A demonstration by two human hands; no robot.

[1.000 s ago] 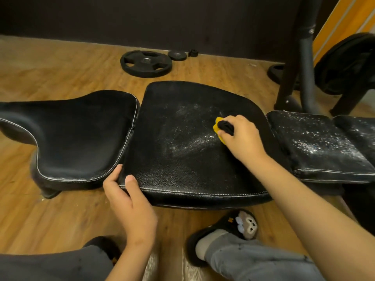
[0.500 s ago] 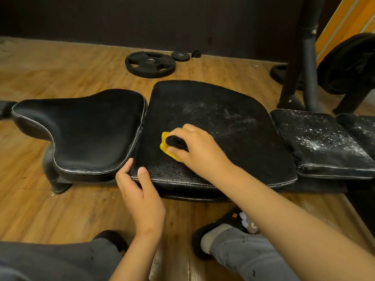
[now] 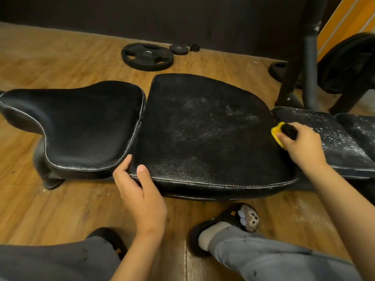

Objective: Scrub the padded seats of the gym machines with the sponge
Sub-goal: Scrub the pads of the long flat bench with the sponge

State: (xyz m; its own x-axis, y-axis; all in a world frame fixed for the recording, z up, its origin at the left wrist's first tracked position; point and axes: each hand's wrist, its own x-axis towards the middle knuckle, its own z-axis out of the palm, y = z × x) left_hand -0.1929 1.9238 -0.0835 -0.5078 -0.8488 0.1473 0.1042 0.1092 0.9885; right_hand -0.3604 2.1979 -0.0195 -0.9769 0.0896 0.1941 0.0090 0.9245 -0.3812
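three pads in a row: left pad (image 3: 81, 126), middle pad (image 3: 203, 138), right pad (image 3: 324, 138). my left hand (image 3: 140, 191) holds the middle pad's near-left corner; my right hand (image 3: 302, 147) holds the sponge (image 3: 277, 132) at its right edge, just beside the right pad. weight plate (image 3: 147, 56) on the floor (image 3: 60, 209) behind; slipper (image 3: 239, 220) in front.

Yellow sponge (image 3: 277, 132), black white-flecked seat (image 3: 203, 134).

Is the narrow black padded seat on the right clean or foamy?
Foamy: white flecks cover the narrow black padded seat beside the yellow sponge.
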